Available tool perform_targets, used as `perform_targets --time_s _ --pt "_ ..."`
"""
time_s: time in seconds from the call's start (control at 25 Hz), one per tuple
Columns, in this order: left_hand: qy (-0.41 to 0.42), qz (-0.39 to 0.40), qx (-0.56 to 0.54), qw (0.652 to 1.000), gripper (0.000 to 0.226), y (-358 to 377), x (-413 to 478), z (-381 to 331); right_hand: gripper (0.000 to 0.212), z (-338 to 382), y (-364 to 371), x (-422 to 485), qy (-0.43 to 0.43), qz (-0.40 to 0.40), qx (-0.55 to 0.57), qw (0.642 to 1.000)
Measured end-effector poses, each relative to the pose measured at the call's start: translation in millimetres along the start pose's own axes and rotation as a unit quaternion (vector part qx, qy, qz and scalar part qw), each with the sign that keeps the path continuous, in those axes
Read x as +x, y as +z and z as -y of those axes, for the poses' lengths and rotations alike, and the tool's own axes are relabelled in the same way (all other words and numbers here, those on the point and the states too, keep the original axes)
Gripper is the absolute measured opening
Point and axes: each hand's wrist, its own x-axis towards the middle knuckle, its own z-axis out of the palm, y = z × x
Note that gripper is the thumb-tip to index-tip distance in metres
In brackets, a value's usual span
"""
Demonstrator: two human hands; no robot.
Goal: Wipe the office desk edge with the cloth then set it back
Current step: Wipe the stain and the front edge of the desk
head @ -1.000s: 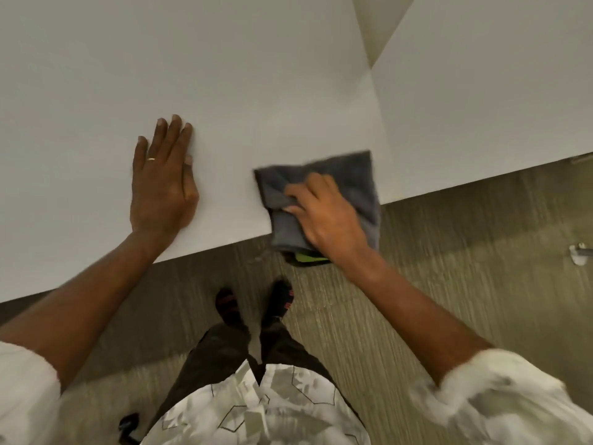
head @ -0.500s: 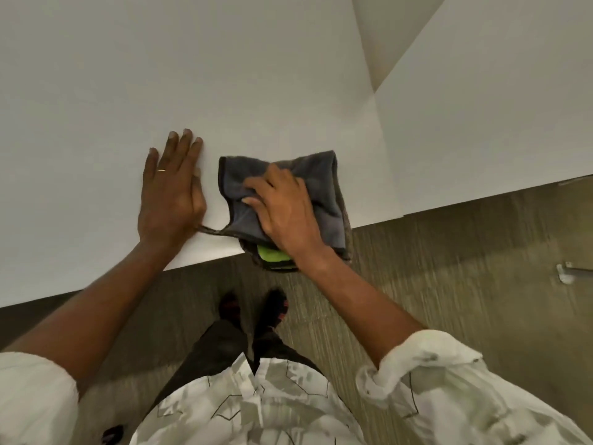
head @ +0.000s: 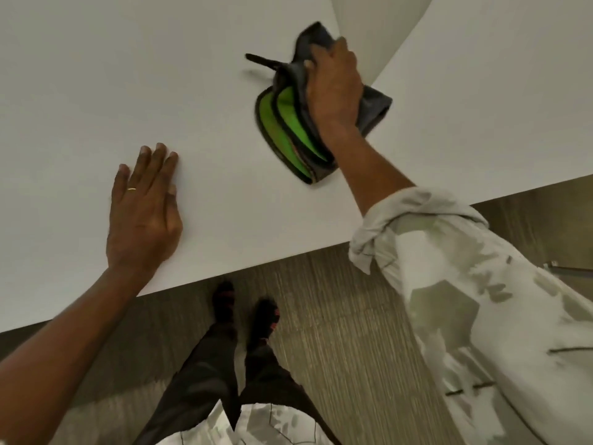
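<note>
The cloth [head: 290, 130], grey outside with bright green inner folds, is gripped in the right hand [head: 333, 88], whose fingers are closed around a bunched grey portion near the top. It is held well in from the front edge of the white tabletop [head: 80, 75]; its lower folds appear to rest on or just above the surface, though contact cannot be confirmed. A thin strap-like tail is seen sticking out to the left. The left hand [head: 142, 210] is laid flat on the tabletop near the front edge, fingers extended and close together, nothing held. The cloth is judged to be light, soft and limp: it will sag and unfold if taken by one corner, so it is best grasped across the stacked folds. No fragility or slipperiness is suggested. The wiping is judged finished and the setting-down under way.
</note>
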Motion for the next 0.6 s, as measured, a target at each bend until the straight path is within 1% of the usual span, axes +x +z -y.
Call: perform_targets --time_s 0.08,0.2,0.28,0.4,0.52,0.6 --pt "0.001 0.000 -0.001 1.000 0.054 0 0 0 0.037 -27 -7 -31 0.038 -0.024 0.006 0.999" --pt "0.003 -0.005 0.003 1.000 0.053 -1 -1 0 0.036 -56 -19 -97 0.057 -0.040 0.041 0.997" --pt "0.005 -0.006 0.002 1.000 0.053 -1 -1 0 0.035 -75 -31 -149 0.069 -0.048 0.045 0.995" --pt "0.010 -0.003 -0.002 1.000 0.053 -1 0 -1 0.033 -83 -48 -213 0.095 -0.035 0.069 0.993" --pt "0.016 -0.012 0.000 1.000 0.054 1 0 3 0.031 -70 -43 -202 0.084 -0.043 0.094 0.991" --pt "0.023 -0.021 0.004 1.000 0.054 5 -2 5 0.031 -49 -35 -183 0.038 -0.031 0.101 0.994"
